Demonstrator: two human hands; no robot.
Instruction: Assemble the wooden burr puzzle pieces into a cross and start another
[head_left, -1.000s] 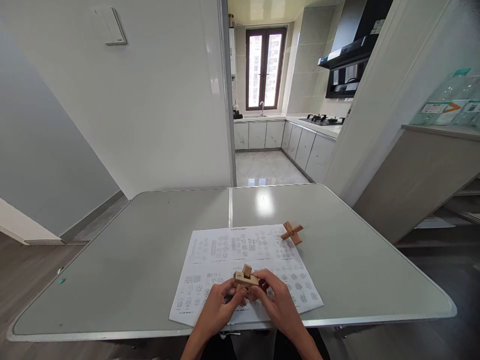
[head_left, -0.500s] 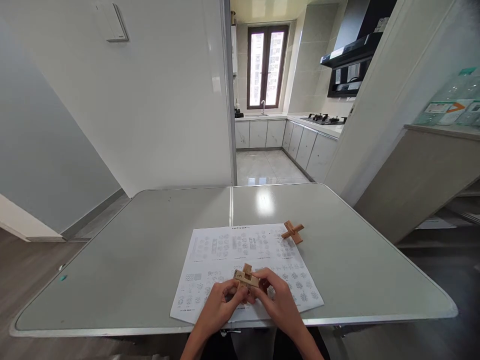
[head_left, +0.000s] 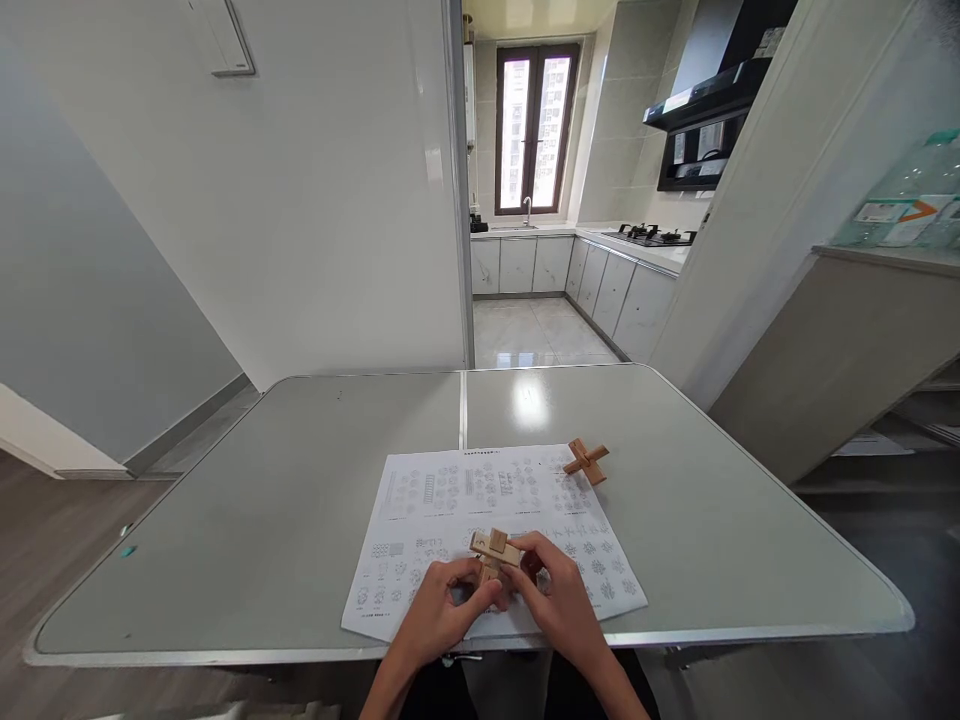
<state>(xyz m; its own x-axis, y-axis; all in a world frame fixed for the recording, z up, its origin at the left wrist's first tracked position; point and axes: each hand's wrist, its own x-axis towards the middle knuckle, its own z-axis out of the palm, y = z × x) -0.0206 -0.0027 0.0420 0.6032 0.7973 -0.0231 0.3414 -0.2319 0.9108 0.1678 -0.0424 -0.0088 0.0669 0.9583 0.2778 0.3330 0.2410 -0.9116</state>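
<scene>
Between my two hands is a light wooden interlocking puzzle [head_left: 496, 549], made of notched sticks that cross one another. My left hand [head_left: 442, 606] pinches its lower left part between thumb and fingers. On the other side, my right hand [head_left: 553, 598] grips its right end with thumb and forefinger. Some lower pieces are covered by my fingers. Under the hands lies a printed instruction sheet [head_left: 427, 500] with rows of small diagrams. A darker brown wooden cross-shaped puzzle [head_left: 586, 461] rests at the sheet's upper right corner, apart from both hands.
The grey-green table [head_left: 262, 520] has a metal rim and a seam down its middle. A small teal bit [head_left: 128, 551] lies near its left edge. Plastic bottles [head_left: 911, 200] stand on a ledge at right. Beyond the doorway is a kitchen with a stove [head_left: 651, 236].
The notched stick on top of the light puzzle has shifted slightly and turned, and its upright block now stands across it. Both hands keep their hold. The brown puzzle has stayed put.
</scene>
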